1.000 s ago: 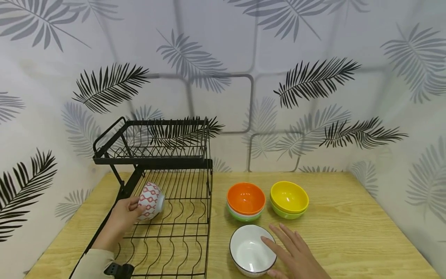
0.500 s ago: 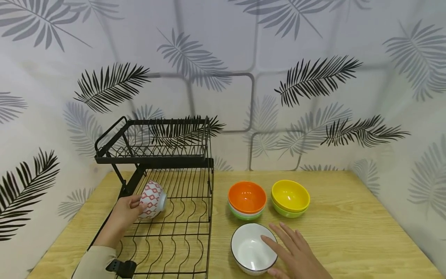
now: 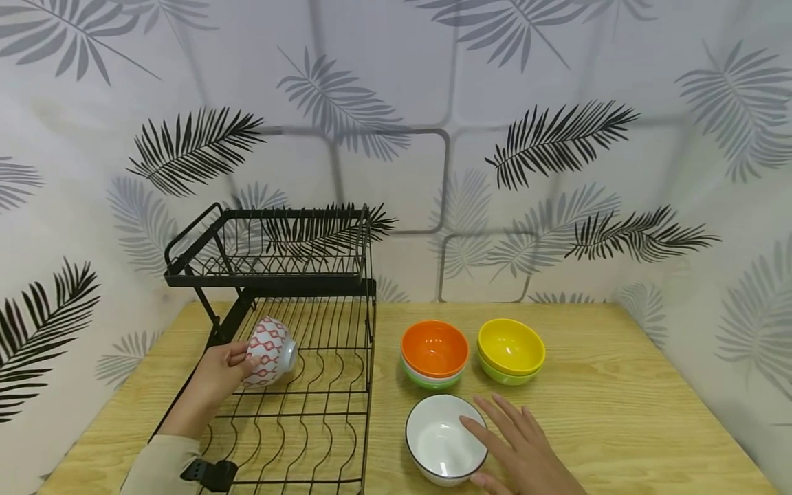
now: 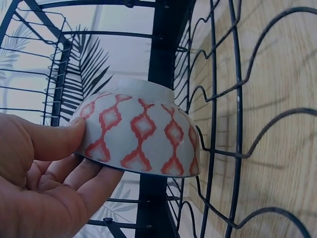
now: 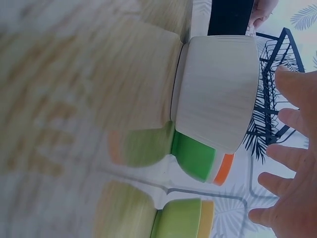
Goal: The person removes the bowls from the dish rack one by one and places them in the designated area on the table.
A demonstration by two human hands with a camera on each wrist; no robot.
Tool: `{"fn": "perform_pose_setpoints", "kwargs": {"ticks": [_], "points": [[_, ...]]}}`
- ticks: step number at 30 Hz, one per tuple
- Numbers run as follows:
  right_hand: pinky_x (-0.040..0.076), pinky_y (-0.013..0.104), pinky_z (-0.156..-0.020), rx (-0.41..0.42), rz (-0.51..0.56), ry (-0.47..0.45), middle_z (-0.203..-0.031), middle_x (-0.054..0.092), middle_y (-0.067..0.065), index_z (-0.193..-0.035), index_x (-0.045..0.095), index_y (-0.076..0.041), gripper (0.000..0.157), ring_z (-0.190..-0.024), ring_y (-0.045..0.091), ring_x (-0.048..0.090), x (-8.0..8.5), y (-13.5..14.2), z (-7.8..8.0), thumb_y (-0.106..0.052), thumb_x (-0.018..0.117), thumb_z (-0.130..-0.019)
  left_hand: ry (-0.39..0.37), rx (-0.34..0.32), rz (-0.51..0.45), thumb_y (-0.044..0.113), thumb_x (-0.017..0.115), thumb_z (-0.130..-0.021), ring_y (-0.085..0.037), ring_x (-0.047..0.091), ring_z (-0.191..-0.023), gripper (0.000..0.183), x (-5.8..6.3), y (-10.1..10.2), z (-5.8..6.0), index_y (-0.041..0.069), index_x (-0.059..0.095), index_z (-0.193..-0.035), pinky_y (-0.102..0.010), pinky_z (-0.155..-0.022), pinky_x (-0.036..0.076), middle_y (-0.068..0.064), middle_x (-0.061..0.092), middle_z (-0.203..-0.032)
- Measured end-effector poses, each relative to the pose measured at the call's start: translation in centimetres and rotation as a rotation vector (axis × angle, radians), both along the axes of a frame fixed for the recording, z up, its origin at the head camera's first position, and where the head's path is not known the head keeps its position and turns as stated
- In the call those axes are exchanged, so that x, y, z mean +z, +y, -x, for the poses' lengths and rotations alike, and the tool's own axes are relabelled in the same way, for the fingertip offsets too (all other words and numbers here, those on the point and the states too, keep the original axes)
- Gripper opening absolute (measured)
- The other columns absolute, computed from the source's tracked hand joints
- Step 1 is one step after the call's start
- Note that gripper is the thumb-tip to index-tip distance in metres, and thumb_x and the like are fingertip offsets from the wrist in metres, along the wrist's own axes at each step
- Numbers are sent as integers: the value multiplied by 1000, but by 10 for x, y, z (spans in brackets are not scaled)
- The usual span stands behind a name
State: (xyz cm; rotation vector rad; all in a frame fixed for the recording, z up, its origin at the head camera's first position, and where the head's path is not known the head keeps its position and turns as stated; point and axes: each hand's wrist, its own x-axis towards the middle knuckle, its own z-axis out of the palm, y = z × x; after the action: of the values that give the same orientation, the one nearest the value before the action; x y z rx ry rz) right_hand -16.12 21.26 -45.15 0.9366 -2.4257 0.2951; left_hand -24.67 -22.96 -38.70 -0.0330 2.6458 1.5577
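Note:
My left hand grips a white bowl with a red diamond pattern by its rim, thumb outside. The bowl lies tipped on its side at the lower tier of a black wire dish rack, its foot toward the right. In the left wrist view the patterned bowl sits close beside the rack's curved wires. My right hand hovers with spread fingers at the right side of a plain white bowl with a dark rim. From the right wrist, the fingers appear apart from that bowl.
Behind the white bowl stands a stack of bowls with an orange one on top. Right of it is a yellow bowl nested in a green one. The rack's upper tier overhangs the back left. A leaf-patterned wall covering rises behind the wooden table.
The head view shifts slightly. Both hands and all the bowls keep nearly the same places.

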Motion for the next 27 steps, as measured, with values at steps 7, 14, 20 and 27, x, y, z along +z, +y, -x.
{"fn": "perform_pose_setpoints", "kwargs": {"ticks": [7,14,20,27], "points": [[-12,22,-114,13,-3,14,-149,38,7,-140,48,-23,64,-130,33,36,2,0,0,-50,65,-84,56,-11,1,6,46,-101,-41,55,-116,46,4,2,-1,-18,33,-138,-41,-88,54,-36,48,-131],[-12,22,-113,25,0,28,-149,38,7,-141,47,-24,61,-130,34,36,0,1,1,-55,57,-89,69,-15,28,7,46,-101,-38,58,-113,45,12,7,-8,-16,35,-138,-43,-88,54,-34,50,-130],[-12,23,-114,41,14,18,-147,41,11,-141,48,-23,61,-130,35,37,1,-1,1,-53,59,-89,76,-12,43,4,45,-100,-41,55,-115,44,16,11,-12,-17,35,-137,-44,-89,53,-36,49,-130],[-10,24,-114,18,13,-3,-151,36,6,-141,47,-23,63,-132,32,35,-1,-2,-1,-50,64,-86,93,-18,48,4,46,-100,-41,55,-116,43,20,13,-14,-17,37,-136,-42,-90,53,-35,50,-130]]}}
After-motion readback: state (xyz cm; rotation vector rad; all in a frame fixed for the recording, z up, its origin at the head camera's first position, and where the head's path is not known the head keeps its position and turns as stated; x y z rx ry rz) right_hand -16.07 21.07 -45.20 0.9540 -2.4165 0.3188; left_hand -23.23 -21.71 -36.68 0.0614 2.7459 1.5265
